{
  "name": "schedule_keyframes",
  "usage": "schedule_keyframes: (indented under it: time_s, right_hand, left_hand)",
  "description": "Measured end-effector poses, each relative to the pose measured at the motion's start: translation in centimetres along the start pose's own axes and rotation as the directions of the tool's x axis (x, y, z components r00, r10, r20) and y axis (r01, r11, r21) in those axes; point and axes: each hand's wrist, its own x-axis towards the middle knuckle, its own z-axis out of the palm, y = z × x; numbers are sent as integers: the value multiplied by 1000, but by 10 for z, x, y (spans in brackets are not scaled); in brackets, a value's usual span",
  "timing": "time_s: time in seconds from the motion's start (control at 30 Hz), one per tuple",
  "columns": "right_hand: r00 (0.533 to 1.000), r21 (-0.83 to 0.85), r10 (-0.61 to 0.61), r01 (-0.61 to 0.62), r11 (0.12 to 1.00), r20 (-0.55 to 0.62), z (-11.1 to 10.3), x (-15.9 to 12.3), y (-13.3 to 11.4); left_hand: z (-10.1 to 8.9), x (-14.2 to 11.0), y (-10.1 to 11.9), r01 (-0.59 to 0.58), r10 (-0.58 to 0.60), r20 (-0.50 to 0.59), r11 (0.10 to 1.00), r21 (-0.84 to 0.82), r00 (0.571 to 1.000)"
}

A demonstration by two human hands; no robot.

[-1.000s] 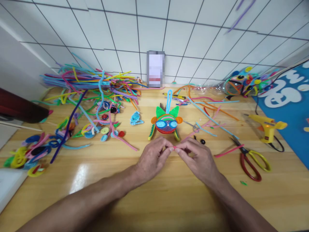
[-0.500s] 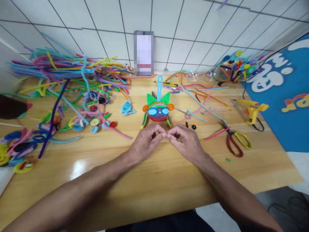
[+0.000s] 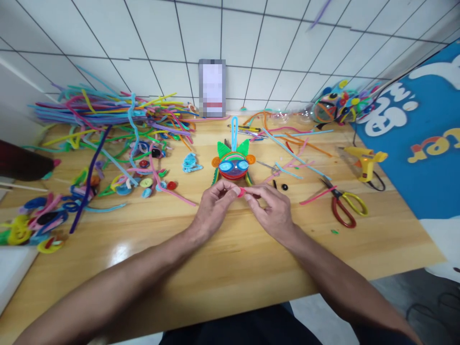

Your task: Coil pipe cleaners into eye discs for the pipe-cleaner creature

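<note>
Above the wood near the middle of the table, my left hand (image 3: 217, 206) pinches a small red pipe cleaner piece (image 3: 241, 192) between thumb and fingertips. My right hand (image 3: 272, 209) meets it from the other side, its fingertips closed on the same piece. The fingers cover part of the piece, so its full shape is hidden. Just beyond my hands lies a pipe cleaner figure (image 3: 233, 167) with green pointed ears, orange coils at the sides, blue oval eyes and a light blue loop on top. My fingers hide its lower end.
Pipe cleaners (image 3: 89, 112) and coiled pieces (image 3: 46, 218) crowd the left. Scissors (image 3: 343, 203) and a yellow glue gun (image 3: 366, 163) lie to the right. A phone (image 3: 212, 88) leans on the tiled wall. A black bead (image 3: 284, 187) sits right of the figure.
The view has shifted slightly. The fingers have moved around the red pipe cleaner piece, and more of it now shows between the hands. The figure has stayed in place.
</note>
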Motion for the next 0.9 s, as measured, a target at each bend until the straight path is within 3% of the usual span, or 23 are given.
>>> schedule_keyframes:
  time_s: [0.2,0.4,0.67,0.9]
  right_hand:
    - [993,65,113,-111,992,-33,4,0,-3]
    - [955,295,297,-289,911,18,13,-2,-4]
    - [931,402,356,-357,843,80,16,-5,-2]
    - [912,443,338,-409,798,232,1,3,1]
  left_hand:
    - [3,-1,-4,13,-16,-37,995,-97,999]
    - [6,-6,-6,-3,-2,-46,996,-87,999]
    - [9,-8,-17,29,-38,-51,987,-158,998]
    - [7,-7,-12,103,-95,65,988,-116,993]
